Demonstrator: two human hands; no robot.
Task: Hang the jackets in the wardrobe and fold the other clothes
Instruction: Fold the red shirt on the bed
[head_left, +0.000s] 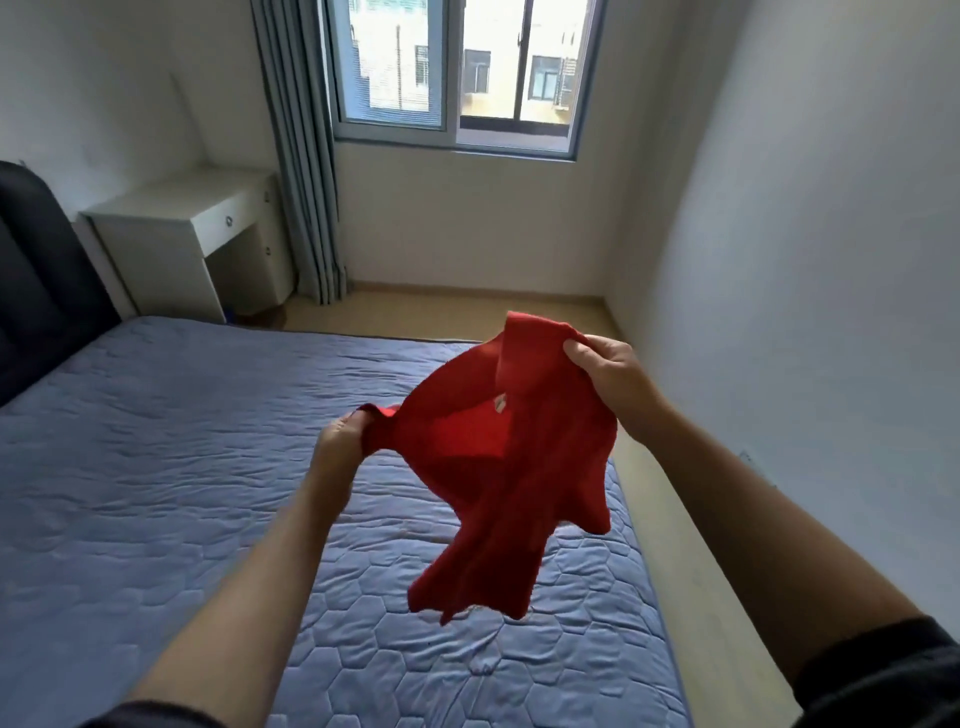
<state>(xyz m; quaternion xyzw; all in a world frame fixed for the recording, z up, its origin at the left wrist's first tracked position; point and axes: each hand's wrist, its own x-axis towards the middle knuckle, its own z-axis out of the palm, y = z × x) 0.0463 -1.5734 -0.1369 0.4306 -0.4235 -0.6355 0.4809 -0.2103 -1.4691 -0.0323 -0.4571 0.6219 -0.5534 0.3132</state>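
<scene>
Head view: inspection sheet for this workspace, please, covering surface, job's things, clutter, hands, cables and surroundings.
Surface: blue quilted mattress, lightly wrinkled.
Job's things: red garment held in the air over the mattress, hanging crumpled, not folded.
Clutter: nothing seen.
Hands: left hand grips one edge of the garment; right hand pinches its upper edge.
Cables: nothing seen.
Surroundings: dark headboard, white desk, grey curtain, window, white walls.

We look from a single wide-angle camera worn on the head, facing forward and down across the bed (156, 493) toward the window (457, 73) in the far wall (467, 223). The left hand (340, 441) and right hand (608, 379) sit near the lens, mid-frame, reaching in from the bottom edge.
</scene>
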